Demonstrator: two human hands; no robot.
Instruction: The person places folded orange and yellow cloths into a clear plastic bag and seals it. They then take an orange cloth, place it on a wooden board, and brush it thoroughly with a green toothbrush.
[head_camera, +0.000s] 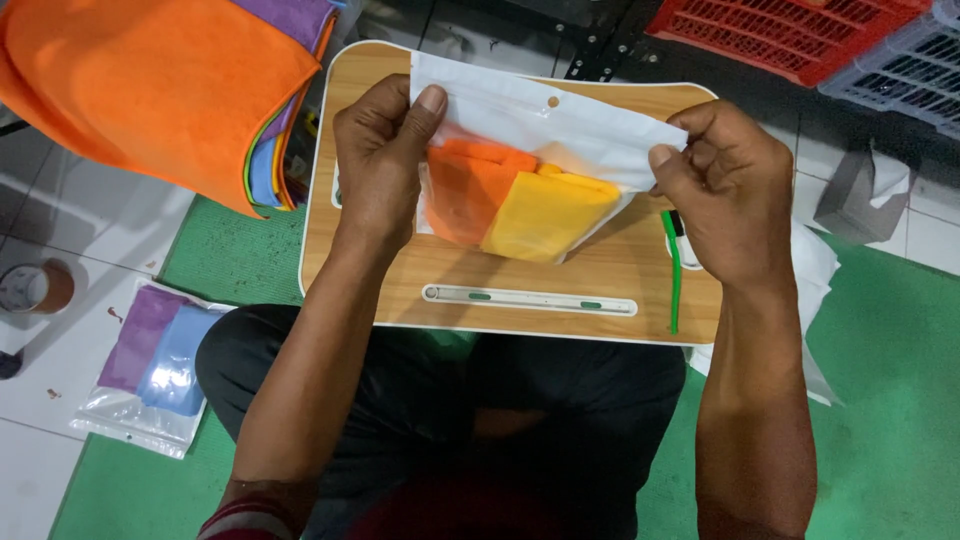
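Observation:
My left hand (385, 160) and my right hand (725, 185) each pinch one end of a white-backed plastic pouch (545, 125) held just above a small wooden lap table (620, 270). Inside the pouch sit a folded orange cloth (465, 190) on the left and a folded yellow cloth (550, 215) on the right. The pouch's top strip, with a small hang hole, stretches between my thumbs. My fingers hide both ends of the pouch.
A pile of folded cloths, orange on top (150, 85), lies at the upper left. A sealed pouch with purple and blue cloths (155, 365) rests on the floor at left. A tape roll (35, 287), red crate (790, 30), grey crate (905, 70), green mat (890, 400), green stick (672, 270).

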